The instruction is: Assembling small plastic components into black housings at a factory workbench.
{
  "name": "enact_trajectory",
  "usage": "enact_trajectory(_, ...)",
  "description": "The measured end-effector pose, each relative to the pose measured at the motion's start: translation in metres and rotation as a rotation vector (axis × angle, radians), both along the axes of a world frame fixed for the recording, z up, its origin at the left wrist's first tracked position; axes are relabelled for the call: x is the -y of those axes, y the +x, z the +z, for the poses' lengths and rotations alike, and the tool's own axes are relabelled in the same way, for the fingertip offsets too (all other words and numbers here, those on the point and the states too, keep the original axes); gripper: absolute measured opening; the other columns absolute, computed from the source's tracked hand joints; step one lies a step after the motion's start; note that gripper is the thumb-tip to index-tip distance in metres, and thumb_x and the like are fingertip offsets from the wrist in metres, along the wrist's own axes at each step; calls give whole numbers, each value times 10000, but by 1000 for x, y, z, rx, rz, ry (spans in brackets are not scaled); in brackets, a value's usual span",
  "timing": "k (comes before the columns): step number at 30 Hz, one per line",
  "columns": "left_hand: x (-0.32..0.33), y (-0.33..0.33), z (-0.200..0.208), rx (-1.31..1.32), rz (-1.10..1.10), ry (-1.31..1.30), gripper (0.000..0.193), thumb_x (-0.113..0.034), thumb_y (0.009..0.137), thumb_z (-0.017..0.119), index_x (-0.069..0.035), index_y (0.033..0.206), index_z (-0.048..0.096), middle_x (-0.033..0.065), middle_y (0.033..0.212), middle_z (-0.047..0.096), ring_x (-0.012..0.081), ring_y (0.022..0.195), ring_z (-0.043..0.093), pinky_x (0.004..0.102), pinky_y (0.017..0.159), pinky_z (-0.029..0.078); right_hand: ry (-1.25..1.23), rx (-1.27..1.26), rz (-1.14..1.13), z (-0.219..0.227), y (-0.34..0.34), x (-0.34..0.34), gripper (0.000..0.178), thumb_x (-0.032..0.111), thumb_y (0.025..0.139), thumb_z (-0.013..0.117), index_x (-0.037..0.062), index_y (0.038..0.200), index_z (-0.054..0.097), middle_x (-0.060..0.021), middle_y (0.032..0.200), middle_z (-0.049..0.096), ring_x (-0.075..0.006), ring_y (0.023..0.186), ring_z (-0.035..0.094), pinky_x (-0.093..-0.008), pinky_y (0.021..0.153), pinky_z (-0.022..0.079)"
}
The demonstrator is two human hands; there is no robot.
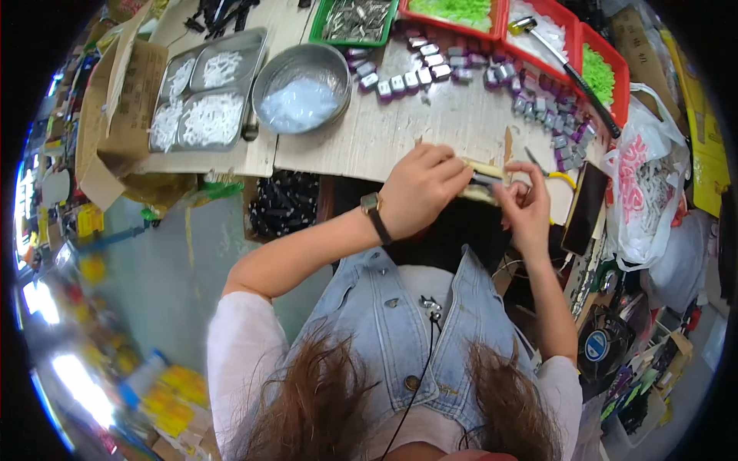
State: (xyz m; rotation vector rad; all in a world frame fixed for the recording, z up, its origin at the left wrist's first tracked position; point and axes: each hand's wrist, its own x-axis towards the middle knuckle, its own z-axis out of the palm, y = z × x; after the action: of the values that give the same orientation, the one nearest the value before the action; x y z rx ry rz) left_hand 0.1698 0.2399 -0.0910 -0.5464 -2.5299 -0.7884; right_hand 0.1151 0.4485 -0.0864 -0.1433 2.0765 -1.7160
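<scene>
pale yellow piece (487,169), dark in the middle, at the table's (338,157) front edge, left hand (427,187) pinching and hiding one end; right hand (527,209) curled beside it, can't tell if it's gripping, details too small

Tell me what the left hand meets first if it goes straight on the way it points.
The left hand holds the pale piece; straight on, the right hand likely comes first, though depth is unclear.
</scene>
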Motion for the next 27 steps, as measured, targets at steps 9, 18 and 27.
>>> enact_trajectory(9,-5,-4,12,48,-39,-7,261,-119,775,705,-8,1003,643,83,975,631,240,925,597,355,789,472,539,-453,-10,93,-170,-4,240,255,909,613,24,847,618,-135,674,610,-191,595,586,-343,582,453)
enact_trajectory(18,-4,0,17,118,25,126,243,-134,790,704,-42,1004,634,70,931,617,247,943,580,372,838,442,1051,-929,325,41,-456,53,342,66,578,766,25,886,622,-199,906,659,-371,903,631,-422,789,509)
enact_trajectory(27,-1,-14,50,98,220,265,484,-143,791,727,-47,1236,563,163,1141,585,344,1054,554,420,936,427,620,-1049,-163,91,-382,20,218,199,779,718,48,935,697,-51,753,688,-138,652,667,-266,612,513)
